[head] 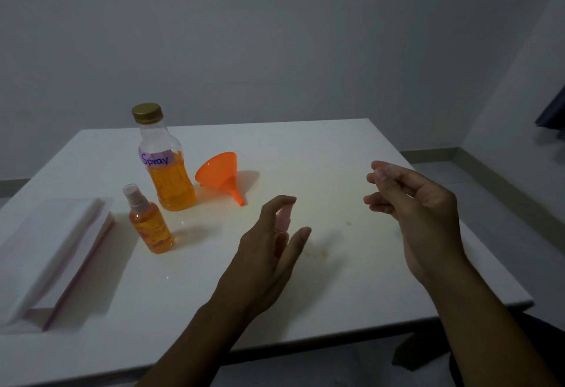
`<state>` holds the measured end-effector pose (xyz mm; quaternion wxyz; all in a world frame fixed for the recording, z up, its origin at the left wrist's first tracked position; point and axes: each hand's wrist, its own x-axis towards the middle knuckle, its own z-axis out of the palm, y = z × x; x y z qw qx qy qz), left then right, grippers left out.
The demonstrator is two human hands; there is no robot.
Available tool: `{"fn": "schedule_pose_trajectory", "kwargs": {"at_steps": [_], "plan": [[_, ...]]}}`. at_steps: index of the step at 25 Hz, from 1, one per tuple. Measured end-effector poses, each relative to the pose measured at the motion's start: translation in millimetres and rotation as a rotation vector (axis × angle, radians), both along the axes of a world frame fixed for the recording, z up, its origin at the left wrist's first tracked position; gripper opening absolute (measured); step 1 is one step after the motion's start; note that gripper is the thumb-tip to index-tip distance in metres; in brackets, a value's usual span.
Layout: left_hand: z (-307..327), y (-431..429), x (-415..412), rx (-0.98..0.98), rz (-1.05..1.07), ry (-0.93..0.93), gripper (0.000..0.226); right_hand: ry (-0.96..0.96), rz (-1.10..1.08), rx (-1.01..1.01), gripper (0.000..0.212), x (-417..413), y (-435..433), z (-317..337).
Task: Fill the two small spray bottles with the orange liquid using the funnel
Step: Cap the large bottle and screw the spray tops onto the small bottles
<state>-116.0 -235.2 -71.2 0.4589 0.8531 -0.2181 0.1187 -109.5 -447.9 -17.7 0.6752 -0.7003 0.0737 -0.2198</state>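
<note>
Presently listed, with positions taken from the large bottle (pixel 166 169) (gold cap, label "Spray.", roughly half full of orange liquid) on the white worktop (pixel 336 148).

1. Funnel (pixel 218 174): orange, lying on its side just right of the large bottle, spout toward the viewer. Judged light, stiff plastic; best lifted by the cone rim.
2. Small spray bottle (pixel 151 227): upright just forward-left of the large bottle, clear overcap on, orange nearly to the shoulder. Likely light, smooth and easily tipped; take it round the body.
3. Second small bottle (pixel 283 218): well right and forward of the large bottle, inside the left grip (pixel 263 255), whose fingers curl about it. Only a pinkish clear top and an orange sliver show; fill level unreadable.
4. Right grip (pixel 425 212): raised farther right, fingers loosely curled. Something pale sits at the fingertips, perhaps a cap; cannot tell whether anything is held.
5. Folded white sheets (pixel 55 242): far left of the large bottle, blurred.
6. Orange drips (pixel 348 224): right of the large bottle, faint.
</note>
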Motion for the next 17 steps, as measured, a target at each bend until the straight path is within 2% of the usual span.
{"fn": "schedule_pose_trajectory", "kwargs": {"at_steps": [6,11,17], "plan": [[-7.4,-8.3,6.2,0.066,0.047,0.064,0.026,0.002,-0.015,-0.008,0.020,2.0,-1.3,-1.4],[-10.2,-10.6,12.4,0.081,0.131,0.039,0.018,-0.002,-0.016,-0.015,0.017,0.7,-0.6,-0.7],[-9.2,-7.2,10.8,0.117,0.157,0.088,0.030,0.007,0.030,-0.073,0.016,-0.2,3.2,-3.0]]}}
